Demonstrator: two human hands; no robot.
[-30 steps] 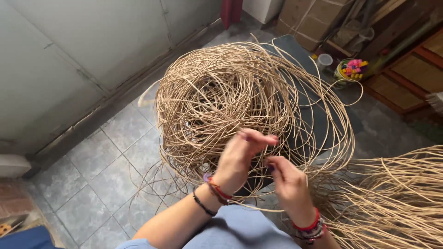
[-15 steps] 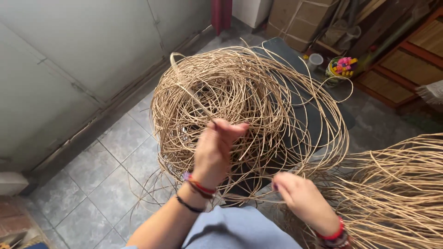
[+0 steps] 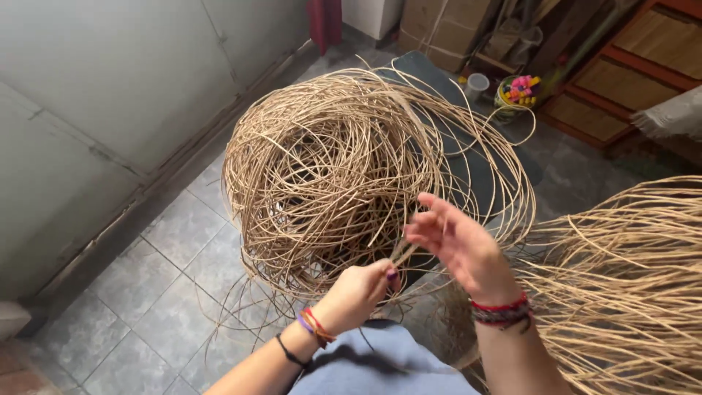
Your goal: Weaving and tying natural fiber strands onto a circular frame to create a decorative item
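A big tangled coil of tan rattan strands rests on a dark mat in front of me. My left hand is closed on a thin rattan strand at the coil's near edge. My right hand is raised just to the right of it, fingers spread, touching strands beside the coil. Both wrists wear red and dark bracelets. My blue-clad knee is below the hands.
A loose bundle of straight rattan strands fans out at the right. A dark mat lies on the grey tiled floor. Behind are cardboard boxes, a small cup, a bowl of coloured pieces and wooden frames. A grey wall runs along the left.
My left hand dropped from above the coil to its near edge and closed on a strand. My right hand rose from low right, fingers opening.
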